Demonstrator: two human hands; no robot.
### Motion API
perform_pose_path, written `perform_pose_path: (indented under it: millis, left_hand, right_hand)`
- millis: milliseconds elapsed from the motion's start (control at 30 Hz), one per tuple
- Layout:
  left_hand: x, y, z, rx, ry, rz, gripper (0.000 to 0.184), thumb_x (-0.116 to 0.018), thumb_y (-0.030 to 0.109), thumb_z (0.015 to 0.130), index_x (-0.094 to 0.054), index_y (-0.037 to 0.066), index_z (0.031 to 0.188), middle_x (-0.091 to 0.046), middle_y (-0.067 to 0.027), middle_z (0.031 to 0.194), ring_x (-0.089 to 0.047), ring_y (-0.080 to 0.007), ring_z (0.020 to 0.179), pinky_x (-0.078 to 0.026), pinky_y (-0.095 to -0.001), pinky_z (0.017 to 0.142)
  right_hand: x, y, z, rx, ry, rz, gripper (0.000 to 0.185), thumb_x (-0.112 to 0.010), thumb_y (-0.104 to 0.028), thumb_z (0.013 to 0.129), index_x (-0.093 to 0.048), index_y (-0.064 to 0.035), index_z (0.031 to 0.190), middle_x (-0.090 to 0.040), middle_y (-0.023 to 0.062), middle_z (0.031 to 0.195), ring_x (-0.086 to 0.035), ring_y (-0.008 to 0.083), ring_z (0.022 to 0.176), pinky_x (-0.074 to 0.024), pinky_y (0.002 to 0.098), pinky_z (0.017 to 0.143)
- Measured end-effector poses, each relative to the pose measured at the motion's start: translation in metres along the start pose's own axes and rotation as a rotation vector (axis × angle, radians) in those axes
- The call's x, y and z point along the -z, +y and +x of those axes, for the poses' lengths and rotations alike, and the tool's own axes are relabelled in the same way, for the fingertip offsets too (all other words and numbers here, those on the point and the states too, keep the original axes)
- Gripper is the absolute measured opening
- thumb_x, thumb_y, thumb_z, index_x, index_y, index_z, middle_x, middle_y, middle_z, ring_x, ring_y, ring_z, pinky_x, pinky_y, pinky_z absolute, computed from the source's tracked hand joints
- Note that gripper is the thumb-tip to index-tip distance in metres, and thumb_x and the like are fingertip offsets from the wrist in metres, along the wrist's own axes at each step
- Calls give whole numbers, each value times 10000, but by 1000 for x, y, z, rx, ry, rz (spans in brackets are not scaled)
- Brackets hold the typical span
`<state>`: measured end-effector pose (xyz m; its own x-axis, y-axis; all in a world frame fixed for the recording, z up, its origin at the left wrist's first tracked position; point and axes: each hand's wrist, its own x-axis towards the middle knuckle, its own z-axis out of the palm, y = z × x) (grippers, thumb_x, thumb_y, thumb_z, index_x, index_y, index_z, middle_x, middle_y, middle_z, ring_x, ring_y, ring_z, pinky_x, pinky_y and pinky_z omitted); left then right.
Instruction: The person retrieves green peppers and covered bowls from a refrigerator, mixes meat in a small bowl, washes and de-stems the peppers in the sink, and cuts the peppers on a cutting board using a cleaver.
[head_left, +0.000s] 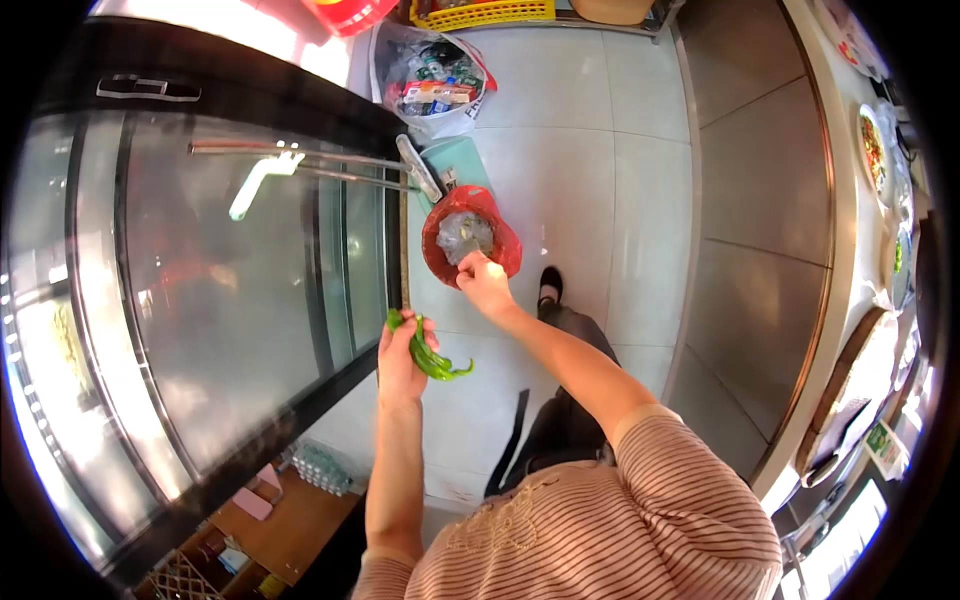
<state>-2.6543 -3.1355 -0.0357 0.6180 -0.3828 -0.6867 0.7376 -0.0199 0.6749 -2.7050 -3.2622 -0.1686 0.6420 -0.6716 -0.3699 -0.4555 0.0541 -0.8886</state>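
Observation:
Long green peppers [436,362] are gripped in my left hand [400,348], their curved tips pointing to the right. My right hand [484,280] is over the near rim of a trash bin lined with a red plastic bag [508,243]. Its fingers are bent together in a pinch, and what they hold, if anything, I cannot make out. Crumpled clear plastic [464,236] lies inside the bin, just beyond my right fingertips.
Behind the bin stand a pale green box [458,160] and a white bag of bottles [450,122]. Glass sliding doors [250,260] line the left side. A counter [845,200] with plates of food runs along the right. A yellow basket [485,14] is at the top.

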Motion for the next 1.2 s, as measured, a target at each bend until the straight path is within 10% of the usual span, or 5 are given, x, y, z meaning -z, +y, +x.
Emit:
perform_pose_path:
  millis: [367,533,700,867,1200]
  left_hand:
    - [-16,38,29,-4,65,-66,123,-508,58,863,-502,73,985,-590,-127,778,-528,-180,601,-461,-293,529]
    - [-33,47,36,-107,83,-112,88,-480,95,883,-473,105,970,-587,-82,805,-530,-152,629,-478,-287,548]
    - [-84,36,28,-120,-264,-171,39,-469,111,894,-479,89,925,-557,-48,854,-519,-132,684,-469,-261,608]
    - [-218,-27,-113,-112,-418,176,278,-494,177,896,-473,34,1133,-584,-83,985,-526,-155,899,-439,-303,805]
    - [-288,-244,-363,314,-1299,548,139,-535,124,885,-521,19,976,-631,-126,862,-593,-203,839,-448,-314,813]
  right_hand:
    - [-56,23,60,-34,-346,-347,242,-481,-166,786,-572,-152,1010,-645,145,926,-625,303,891,-486,423,760]
    - [22,-69,9,-108,-599,482,500,-440,-509,896,-628,-48,928,-650,89,792,-610,102,746,-494,289,688]
    - [105,-107,-70,112,-445,138,433,-355,-484,927,-560,-105,981,-622,161,891,-606,320,870,-450,423,754]
    - [199,-95,-180,234,285,107,325,-381,-380,935,-490,-76,972,-591,185,871,-563,390,842,-423,484,711]
    - [338,-12,-471,288,1433,18,144,-551,-130,816,-589,-29,912,-591,149,841,-557,332,813,-445,402,722]
